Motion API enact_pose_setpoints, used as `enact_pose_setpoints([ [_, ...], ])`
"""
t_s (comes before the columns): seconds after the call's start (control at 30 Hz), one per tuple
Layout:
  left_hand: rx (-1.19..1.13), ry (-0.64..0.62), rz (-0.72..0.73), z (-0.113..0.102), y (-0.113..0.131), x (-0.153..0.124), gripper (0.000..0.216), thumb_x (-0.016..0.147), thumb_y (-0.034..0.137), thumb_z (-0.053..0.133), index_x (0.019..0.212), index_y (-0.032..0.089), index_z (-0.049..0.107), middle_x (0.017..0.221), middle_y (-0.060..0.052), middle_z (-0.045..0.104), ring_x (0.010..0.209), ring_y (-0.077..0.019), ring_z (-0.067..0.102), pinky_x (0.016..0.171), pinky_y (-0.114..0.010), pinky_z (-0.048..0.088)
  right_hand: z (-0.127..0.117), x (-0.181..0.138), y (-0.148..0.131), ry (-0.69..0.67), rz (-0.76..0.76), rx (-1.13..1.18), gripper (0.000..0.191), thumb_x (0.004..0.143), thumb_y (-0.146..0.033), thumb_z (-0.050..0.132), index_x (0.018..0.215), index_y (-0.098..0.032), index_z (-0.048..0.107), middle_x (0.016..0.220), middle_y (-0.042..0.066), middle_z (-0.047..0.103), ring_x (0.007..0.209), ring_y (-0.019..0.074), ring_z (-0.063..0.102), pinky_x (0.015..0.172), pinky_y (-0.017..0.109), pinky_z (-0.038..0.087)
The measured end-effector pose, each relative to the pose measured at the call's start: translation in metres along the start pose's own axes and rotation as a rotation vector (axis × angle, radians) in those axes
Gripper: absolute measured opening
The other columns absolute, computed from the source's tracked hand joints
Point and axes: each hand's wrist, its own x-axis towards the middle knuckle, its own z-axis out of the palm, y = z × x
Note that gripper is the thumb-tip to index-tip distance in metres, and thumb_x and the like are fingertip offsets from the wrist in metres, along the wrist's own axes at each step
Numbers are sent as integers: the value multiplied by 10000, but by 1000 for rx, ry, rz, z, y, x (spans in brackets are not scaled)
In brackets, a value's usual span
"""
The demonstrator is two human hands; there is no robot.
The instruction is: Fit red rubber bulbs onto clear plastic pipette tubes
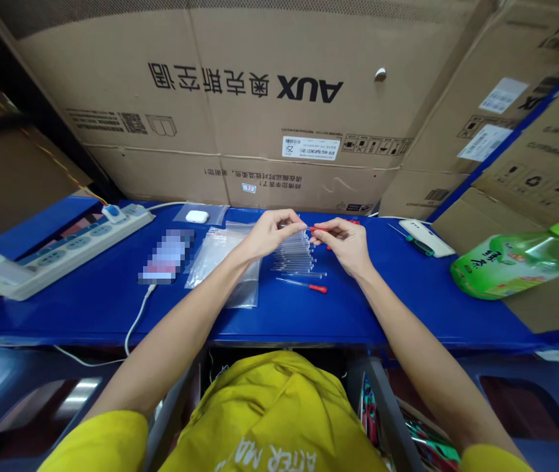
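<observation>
My left hand (279,233) is closed in a pinch on a thin glass dropper tube, mostly hidden by the fingers. Facing it, my right hand (345,242) grips a red rubber bulb (317,229), whose end is at my left fingertips. Whether the bulb sits on the tube I cannot tell. Beneath both hands, several clear glass tubes (293,257) lie side by side in a stack. A dropper with a red bulb (318,288) lies nearer to me. More red bulbs show partly behind my right hand.
Clear plastic bags (225,269) lie left of the tubes, near a charging phone (166,255), a white earbud case (197,216) and a power strip (77,246). Rightward are a green-handled screwdriver (419,246), a white phone-like object (429,237) and a green bottle (505,265). Cardboard (259,131) walls the back.
</observation>
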Motion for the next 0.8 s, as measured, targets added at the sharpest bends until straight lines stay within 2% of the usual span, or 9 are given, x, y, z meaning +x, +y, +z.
enact_pose_setpoints([
  [0.23, 21, 30, 8, -4, -5, 2, 217, 856, 363, 777, 926, 160, 741, 875, -64, 729, 715, -130, 564, 662, -279, 401, -6, 2, -6, -37, 33, -1, 407, 776, -496, 849, 1027, -197, 731, 822, 39, 787, 715, 183, 757, 720, 343, 655],
  [0.43, 23, 7, -6, -1, 2, 1, 243, 946, 378, 658, 862, 156, 709, 725, -19, 625, 623, -109, 460, 612, -273, 347, -5, 2, -7, 15, 57, -20, 394, 762, -520, 851, 927, -184, 729, 804, 54, 787, 706, 187, 756, 710, 342, 657],
  [0.57, 3, -1, -18, 0, 3, 0, 270, 926, 389, 669, 781, 162, 647, 649, 8, 543, 599, -108, 417, 589, -270, 322, -2, 0, -5, 33, 51, -29, 388, 754, -524, 858, 900, -187, 731, 788, 55, 783, 701, 195, 758, 711, 354, 661],
  [0.8, 10, -18, -16, -4, 3, 0, 289, 893, 422, 702, 771, 165, 651, 677, -1, 557, 621, -115, 403, 596, -275, 311, 2, -2, 0, 27, -2, -8, 366, 753, -522, 863, 862, -200, 728, 747, 38, 772, 672, 194, 756, 715, 367, 663],
])
